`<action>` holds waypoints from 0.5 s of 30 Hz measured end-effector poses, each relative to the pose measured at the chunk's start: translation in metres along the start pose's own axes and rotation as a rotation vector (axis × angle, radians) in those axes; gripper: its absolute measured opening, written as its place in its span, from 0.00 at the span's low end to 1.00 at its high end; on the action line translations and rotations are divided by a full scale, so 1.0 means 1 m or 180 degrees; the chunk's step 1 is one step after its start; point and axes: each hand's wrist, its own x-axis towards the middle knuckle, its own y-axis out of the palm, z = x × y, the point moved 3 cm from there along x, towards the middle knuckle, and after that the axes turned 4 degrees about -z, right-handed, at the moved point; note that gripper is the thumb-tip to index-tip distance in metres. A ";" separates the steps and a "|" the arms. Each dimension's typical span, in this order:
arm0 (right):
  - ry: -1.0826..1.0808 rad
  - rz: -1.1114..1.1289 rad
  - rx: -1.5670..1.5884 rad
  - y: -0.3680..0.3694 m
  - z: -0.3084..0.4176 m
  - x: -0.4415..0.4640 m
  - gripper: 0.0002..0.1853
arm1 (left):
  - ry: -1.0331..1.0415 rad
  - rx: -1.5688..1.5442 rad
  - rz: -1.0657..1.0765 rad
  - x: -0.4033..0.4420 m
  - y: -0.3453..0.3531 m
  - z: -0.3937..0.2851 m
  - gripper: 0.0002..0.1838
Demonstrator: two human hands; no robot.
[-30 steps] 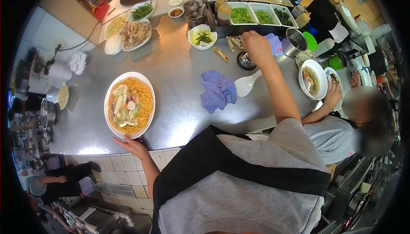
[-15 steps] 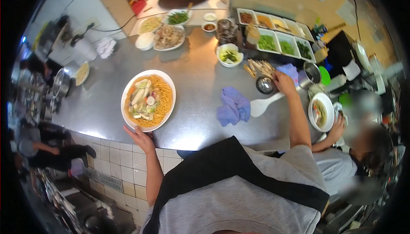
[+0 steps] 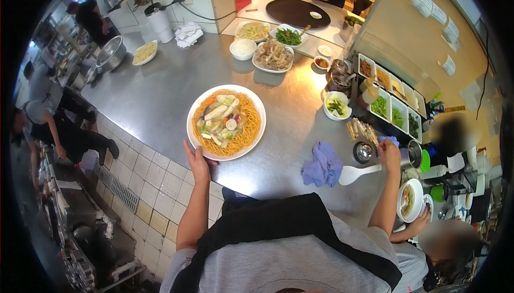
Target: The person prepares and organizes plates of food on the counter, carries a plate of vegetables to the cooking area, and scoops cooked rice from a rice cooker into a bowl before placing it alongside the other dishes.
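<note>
My left hand (image 3: 199, 163) grips the lower left rim of a white plate (image 3: 262, 132) at the counter's front edge. On the plate lies a bed of yellow fried noodles (image 3: 246, 124) topped with sauced vegetables (image 3: 218, 117). My right hand (image 3: 389, 153) is bent with its fingers together, beside a folded blue cloth (image 3: 395, 140) and the wooden clothespins (image 3: 365, 131); what the fingertips hold, if anything, is hidden. Just below that hand lies a white rice paddle (image 3: 354, 174). A round metal bell (image 3: 363, 151) and a crumpled blue cloth (image 3: 322, 165) are to its left.
Bowls of rice (image 3: 243, 48), pale sliced meat (image 3: 273, 57) and greens (image 3: 289, 36) stand at the back. Topping trays (image 3: 399, 103) line the right side. At the right, a co-worker's hand (image 3: 419, 223) is near a white soup bowl (image 3: 410, 201). People stand behind the pass and at far left.
The view has swung, so the counter sits further right and more of the pass shows. My right hand has drawn slightly away from the clothespins. My left hand stays on the plate.
</note>
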 end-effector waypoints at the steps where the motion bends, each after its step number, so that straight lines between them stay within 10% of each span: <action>1: 0.0052 0.0081 0.0180 -0.008 0.014 -0.002 0.06 | -0.0054 -0.0046 -0.0029 0.005 0.001 -0.004 0.35; 15: 0.0924 0.0289 -0.0417 0.039 0.181 0.002 0.14 | -0.0172 0.0390 0.0806 0.195 -0.034 -0.048 0.32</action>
